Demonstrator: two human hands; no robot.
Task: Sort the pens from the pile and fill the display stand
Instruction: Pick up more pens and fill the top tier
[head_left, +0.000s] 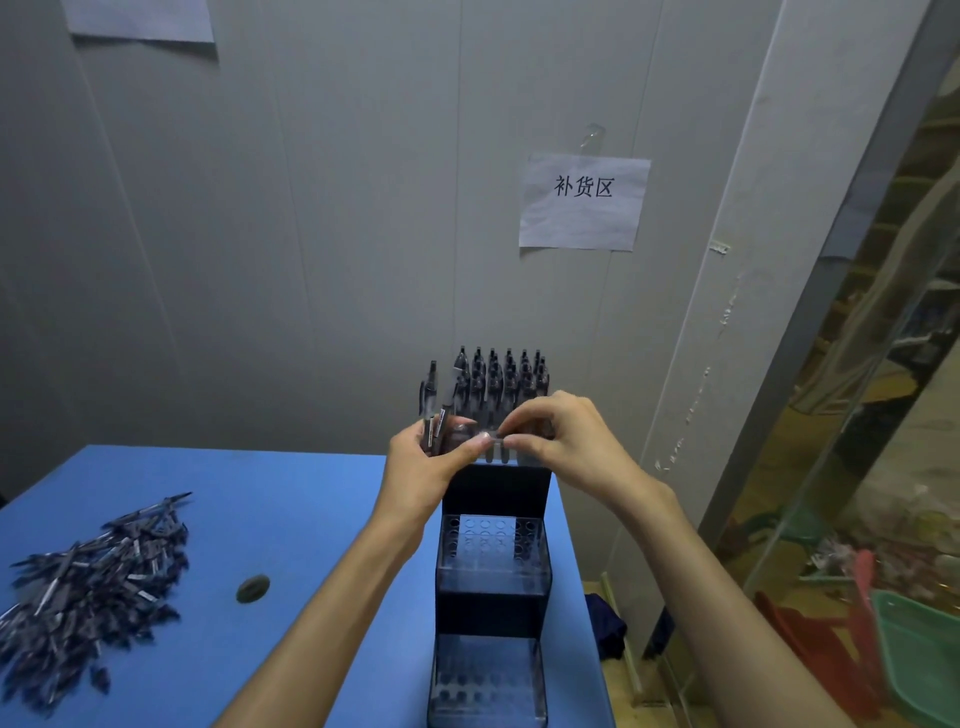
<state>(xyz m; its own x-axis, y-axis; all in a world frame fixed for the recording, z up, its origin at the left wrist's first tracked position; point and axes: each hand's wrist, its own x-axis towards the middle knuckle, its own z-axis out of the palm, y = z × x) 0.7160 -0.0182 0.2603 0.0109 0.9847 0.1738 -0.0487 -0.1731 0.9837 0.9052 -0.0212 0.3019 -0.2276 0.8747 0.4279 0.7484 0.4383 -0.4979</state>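
Note:
A stepped black and clear display stand (493, 577) stands at the right edge of the blue table (270, 530). Its top tier holds several dark pens (506, 376) upright; the middle and lower tiers show bare holes. My left hand (423, 467) grips a small bunch of pens (434, 410) upright, just left of the top tier. My right hand (566, 439) pinches one pen (491, 435) at thumb and fingertips, right in front of the filled row and touching my left thumb. A big pile of dark pens (91, 587) lies at the table's left.
A small dark round object (253, 588) lies on the table between the pile and the stand. A grey wall with a paper sign (584, 201) rises behind. Beyond the table's right edge, a glass partition and a green bin (919, 654) stand on the floor.

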